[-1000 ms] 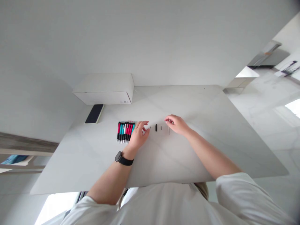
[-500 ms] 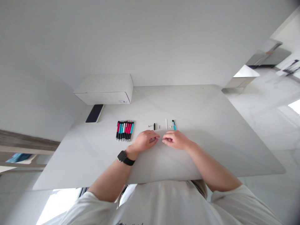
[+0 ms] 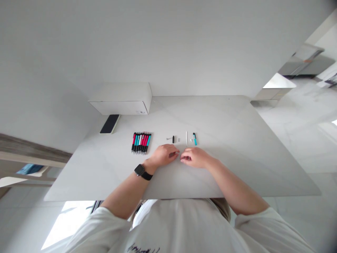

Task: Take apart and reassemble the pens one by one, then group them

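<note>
My left hand (image 3: pixel 165 155), a dark watch (image 3: pixel 140 170) on its wrist, rests low over the table with fingers curled inward. My right hand (image 3: pixel 196 157) faces it across a small gap, its fingers pinched together. Anything in either hand is too small or hidden to make out. Just beyond them lie pen parts: a small metal piece (image 3: pixel 169 138), a black grip (image 3: pixel 173 139), tiny bits (image 3: pixel 179 140), a thin white refill (image 3: pixel 186 138) and a blue pen barrel with a black clip (image 3: pixel 195 138). Left of these, several pens (image 3: pixel 141 143) in red, blue and white lie side by side.
A white box (image 3: pixel 121 107) stands at the back left against the wall. In front of it lies a phone (image 3: pixel 110 123) with a dark screen. The pale table (image 3: pixel 250 168) reaches far to the right, with its front edge near my body.
The view has shifted slightly, so the table things appear a little higher. My right hand has come a bit closer to my left, uncovering more of the blue barrel.
</note>
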